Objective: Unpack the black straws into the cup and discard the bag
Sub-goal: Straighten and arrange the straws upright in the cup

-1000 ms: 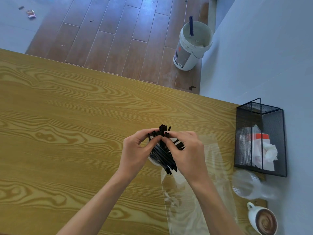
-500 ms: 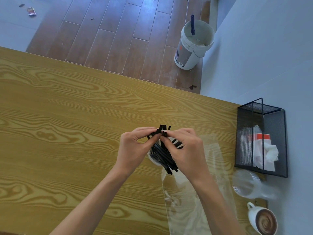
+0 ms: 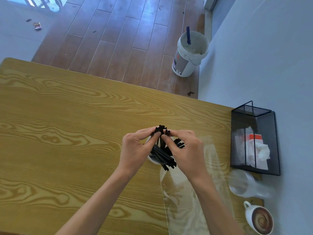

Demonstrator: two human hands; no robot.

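Head view, looking down on the wooden surface (image 3: pixel 67 116): I see the black straws (image 3: pixel 162 154) standing fanned out in a white cup (image 3: pixel 151 159), which is mostly hidden behind them. Both hands meet above the bundle — left hand (image 3: pixel 135 150) pinching the straw tops with thumb and fingers, right hand (image 3: pixel 187 150) curled round them likewise. The clear bag (image 3: pixel 184 206) lies flat on the surface under my right forearm. A black mesh bin (image 3: pixel 254 139), a clear plastic cup (image 3: pixel 243 184) and a coffee mug (image 3: pixel 259 219) sit at the right edge.
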